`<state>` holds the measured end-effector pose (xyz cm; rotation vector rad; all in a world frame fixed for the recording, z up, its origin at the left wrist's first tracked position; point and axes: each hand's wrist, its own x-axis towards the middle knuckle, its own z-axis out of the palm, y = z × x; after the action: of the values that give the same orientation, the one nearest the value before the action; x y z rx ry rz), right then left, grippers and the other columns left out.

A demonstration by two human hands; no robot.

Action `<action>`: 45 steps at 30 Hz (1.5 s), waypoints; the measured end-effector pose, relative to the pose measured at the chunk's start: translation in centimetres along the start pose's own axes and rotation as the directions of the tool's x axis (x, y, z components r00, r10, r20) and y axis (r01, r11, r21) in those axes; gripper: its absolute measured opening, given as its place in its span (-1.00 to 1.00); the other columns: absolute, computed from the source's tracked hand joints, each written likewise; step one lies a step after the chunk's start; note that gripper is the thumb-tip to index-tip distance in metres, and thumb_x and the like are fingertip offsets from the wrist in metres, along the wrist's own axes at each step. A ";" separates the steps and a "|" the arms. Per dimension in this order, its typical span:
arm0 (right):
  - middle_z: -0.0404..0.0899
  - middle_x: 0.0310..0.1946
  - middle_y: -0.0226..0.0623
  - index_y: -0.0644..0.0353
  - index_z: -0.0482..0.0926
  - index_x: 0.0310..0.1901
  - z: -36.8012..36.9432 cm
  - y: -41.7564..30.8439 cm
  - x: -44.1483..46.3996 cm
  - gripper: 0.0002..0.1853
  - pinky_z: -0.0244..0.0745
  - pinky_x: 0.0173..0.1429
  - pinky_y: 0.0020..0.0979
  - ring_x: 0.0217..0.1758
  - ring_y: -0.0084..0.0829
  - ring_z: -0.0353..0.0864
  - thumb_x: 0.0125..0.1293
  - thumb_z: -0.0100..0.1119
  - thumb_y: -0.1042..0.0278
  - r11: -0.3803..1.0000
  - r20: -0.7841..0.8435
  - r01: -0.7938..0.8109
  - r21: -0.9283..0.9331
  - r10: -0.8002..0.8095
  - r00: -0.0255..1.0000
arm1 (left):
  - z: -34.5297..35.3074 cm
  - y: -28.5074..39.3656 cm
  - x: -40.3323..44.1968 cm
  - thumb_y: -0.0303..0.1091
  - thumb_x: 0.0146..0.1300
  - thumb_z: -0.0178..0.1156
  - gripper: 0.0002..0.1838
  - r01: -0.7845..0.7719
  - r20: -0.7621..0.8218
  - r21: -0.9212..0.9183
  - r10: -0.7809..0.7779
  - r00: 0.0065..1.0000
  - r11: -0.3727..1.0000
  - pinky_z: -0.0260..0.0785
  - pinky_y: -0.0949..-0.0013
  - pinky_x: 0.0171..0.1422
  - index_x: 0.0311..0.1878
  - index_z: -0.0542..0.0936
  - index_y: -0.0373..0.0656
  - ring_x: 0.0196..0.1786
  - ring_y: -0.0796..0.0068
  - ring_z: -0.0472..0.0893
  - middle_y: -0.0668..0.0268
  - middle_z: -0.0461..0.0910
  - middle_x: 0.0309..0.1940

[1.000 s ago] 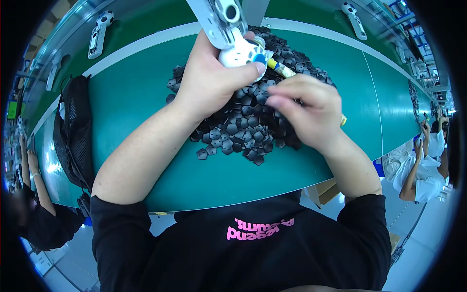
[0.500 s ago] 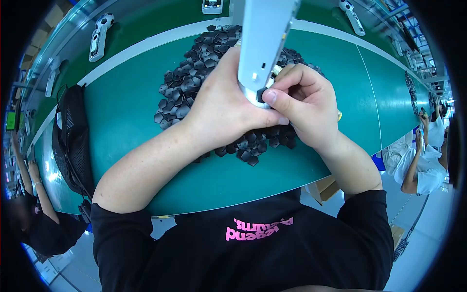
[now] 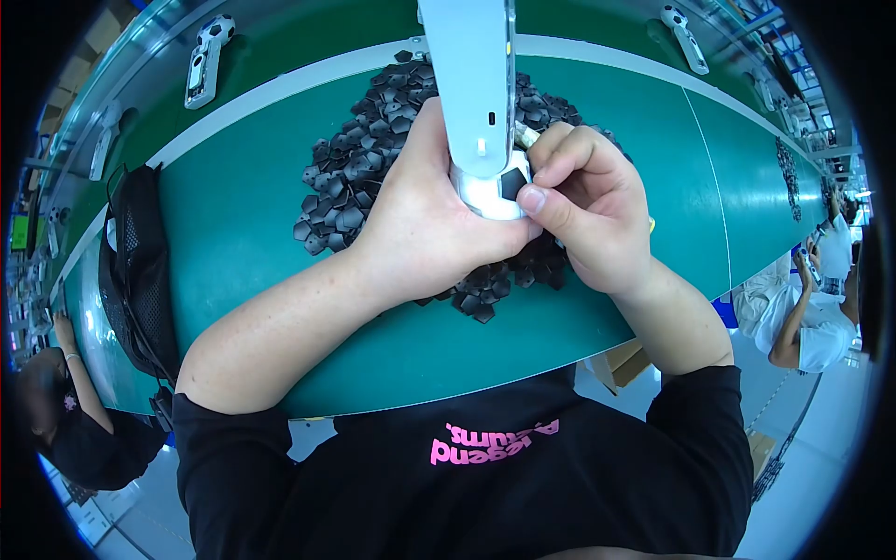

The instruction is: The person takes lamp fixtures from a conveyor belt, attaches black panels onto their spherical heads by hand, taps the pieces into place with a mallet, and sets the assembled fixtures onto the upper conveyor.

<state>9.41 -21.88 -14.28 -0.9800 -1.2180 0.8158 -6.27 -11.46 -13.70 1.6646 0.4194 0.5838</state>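
Observation:
My left hand is wrapped round the white ball-shaped end of a long white device, whose body rises toward the camera and has a small dark slot. A black pentagon piece lies against the ball's right side. At its edge are the thumb tip and curled fingers of my right hand; whether they still grip it or only press on it is hard to see. Beneath and beyond both hands spreads a heap of black pentagon pieces. Beyond my right fingers shows a small pale object of unclear kind.
The heap lies on a green table. A black mesh bag rests at the left. Along the raised strip behind are white devices with football-patterned heads. Co-workers sit at left and right.
The white device has shifted left and turned, so more of its ball end shows. The black piece, earlier between my right thumb and finger, now lies flatter on the ball.

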 end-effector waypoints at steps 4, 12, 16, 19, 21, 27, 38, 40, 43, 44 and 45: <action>0.46 -0.21 -0.35 0.18 0.49 -0.21 -0.3 -0.2 -0.2 -0.83 0.40 0.02 -0.45 -0.16 -0.52 0.43 0.32 0.34 0.54 0.996 0.016 -0.003 -0.086 0.005 1.000 | -0.3 -0.2 0.0 -0.41 0.00 0.57 -0.12 -0.017 0.009 -0.019 0.017 1.000 1.000 0.47 0.28 0.26 0.36 0.28 -0.24 0.14 0.41 0.58 0.22 0.51 0.07; 0.59 -0.27 -0.22 0.26 0.56 -0.19 -3.1 0.1 1.8 -0.75 0.52 -0.12 -0.30 -0.20 -0.29 0.61 0.25 0.44 0.35 0.342 -0.012 0.029 -0.939 -0.117 0.993 | -2.9 -1.6 2.0 -0.45 0.07 0.55 -0.07 -0.164 -0.166 -0.137 0.141 0.976 0.977 0.57 0.24 0.18 0.43 0.18 -0.28 0.11 0.34 0.62 0.13 0.47 0.13; 0.62 -0.29 -0.16 0.27 0.59 -0.16 -3.3 0.3 2.0 -0.69 0.54 -0.13 -0.20 -0.20 -0.15 0.65 0.26 0.42 0.22 0.146 -0.090 -0.110 -0.983 0.138 0.986 | -4.1 -1.8 3.1 -0.50 0.09 0.53 -0.06 -0.221 -0.249 -0.209 0.167 0.954 0.952 0.64 0.26 0.06 0.45 0.13 -0.31 0.08 0.30 0.64 0.06 0.41 0.18; 0.62 -0.30 -0.14 0.26 0.60 -0.14 -3.2 0.1 2.0 -0.69 0.54 -0.12 -0.17 -0.20 -0.09 0.64 0.30 0.39 0.18 0.146 -0.042 -0.068 -0.987 0.173 0.984 | -4.4 -2.0 3.2 -0.52 0.10 0.52 -0.06 -0.248 -0.269 -0.140 0.204 0.941 0.959 0.67 0.28 -0.01 0.45 0.11 -0.32 0.06 0.29 0.64 0.04 0.38 0.20; 0.62 -0.31 -0.13 0.25 0.60 -0.14 -3.5 0.4 1.6 -0.73 0.53 -0.15 -0.15 -0.24 -0.05 0.63 0.36 0.32 0.20 0.136 -0.013 -0.025 -0.990 0.083 0.996 | -4.4 -2.1 3.3 -0.51 0.08 0.53 -0.06 -0.238 -0.285 -0.131 0.193 0.939 0.962 0.64 0.26 0.06 0.44 0.13 -0.31 0.08 0.29 0.63 0.06 0.40 0.19; 0.64 -0.34 -0.09 0.26 0.60 -0.18 -3.0 -2.0 1.2 -0.76 0.56 -0.23 -0.13 -0.34 -0.02 0.65 0.49 0.16 0.22 0.216 -0.053 -0.037 -0.976 -0.071 0.996 | -5.0 -2.5 3.7 -0.47 0.02 0.58 -0.04 -0.279 -0.351 -0.017 0.255 0.901 0.960 0.57 0.24 0.19 0.41 0.17 -0.29 0.12 0.31 0.60 0.11 0.43 0.17; 0.46 -0.51 -0.20 0.34 0.56 -0.20 -1.5 -3.7 -1.9 -0.61 0.36 -0.39 -0.30 -0.52 -0.30 0.49 0.63 -0.10 0.16 0.639 -0.056 0.178 -0.748 -0.328 0.943 | -4.1 -1.5 3.2 -0.37 -0.08 0.59 -0.15 -0.208 -0.258 0.135 0.237 0.937 0.969 0.49 0.27 0.14 0.22 0.27 -0.25 0.03 0.35 0.60 0.19 0.52 -0.04; 0.49 -0.49 -0.18 0.31 0.56 -0.22 -0.9 -4.3 -1.5 -0.64 0.40 -0.40 -0.25 -0.50 -0.20 0.52 0.61 -0.06 0.18 0.556 0.024 0.145 -0.819 -0.219 0.975 | -3.8 -1.0 2.4 -0.37 -0.08 0.59 -0.15 -0.191 -0.241 0.148 0.223 0.945 0.970 0.49 0.27 0.15 0.23 0.26 -0.25 0.04 0.35 0.60 0.17 0.51 -0.02; 0.56 -0.46 -0.15 0.25 0.56 -0.24 -0.8 -4.9 -0.7 -0.71 0.47 -0.40 -0.16 -0.45 -0.01 0.60 0.57 0.02 0.22 0.355 0.136 0.118 -0.927 0.025 0.990 | -3.4 -0.6 2.1 -0.38 -0.07 0.59 -0.14 -0.166 -0.200 0.182 0.202 0.959 0.969 0.49 0.26 0.16 0.24 0.25 -0.27 0.06 0.33 0.60 0.15 0.50 0.01; 0.56 -0.46 -0.14 0.25 0.55 -0.25 -1.2 -4.6 -0.6 -0.71 0.48 -0.39 -0.15 -0.44 0.00 0.60 0.56 0.04 0.22 0.378 0.104 0.102 -0.920 -0.014 0.994 | -3.3 -0.7 2.2 -0.40 -0.05 0.59 -0.15 -0.195 -0.205 0.187 0.232 0.951 0.963 0.49 0.27 0.18 0.26 0.26 -0.26 0.07 0.37 0.59 0.17 0.49 0.04; 0.56 -0.45 -0.14 0.25 0.55 -0.26 -1.6 -4.3 -0.5 -0.71 0.48 -0.38 -0.14 -0.43 0.00 0.60 0.55 0.06 0.21 0.402 0.069 0.084 -0.912 -0.051 0.996 | -3.2 -0.8 2.2 -0.42 -0.03 0.59 -0.16 -0.222 -0.207 0.192 0.260 0.943 0.956 0.49 0.27 0.19 0.27 0.27 -0.26 0.09 0.41 0.58 0.20 0.47 0.08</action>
<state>10.90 -24.21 -10.57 -1.7985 -1.7684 -0.0290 -6.31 -7.52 -13.79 1.8299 0.4435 0.9539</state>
